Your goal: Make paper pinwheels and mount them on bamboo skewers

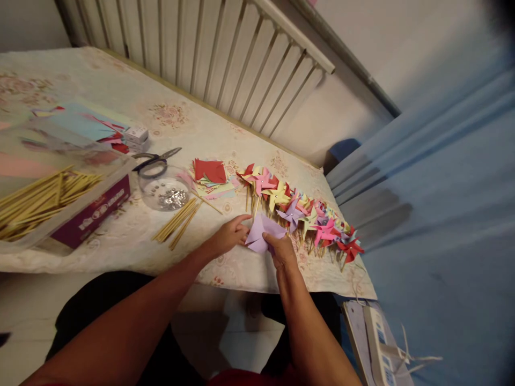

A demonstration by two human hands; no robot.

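A square of light purple paper with cuts running in from its corners is in front of me, just above the table's near side. My right hand grips it from the right, thumb pressed on top. At its left edge is my left hand, fingers curled against the paper and one digit stretched along the upper left corner. Just beyond stand finished paper pinwheels on sticks, among them a pink pinwheel, a yellow pinwheel and a purple pinwheel.
Left of my hands lie loose sticks, a round clear dish of small metal pieces, scissors and stacked paper squares. A plastic box of sticks stands far left. A blue curtain hangs at right.
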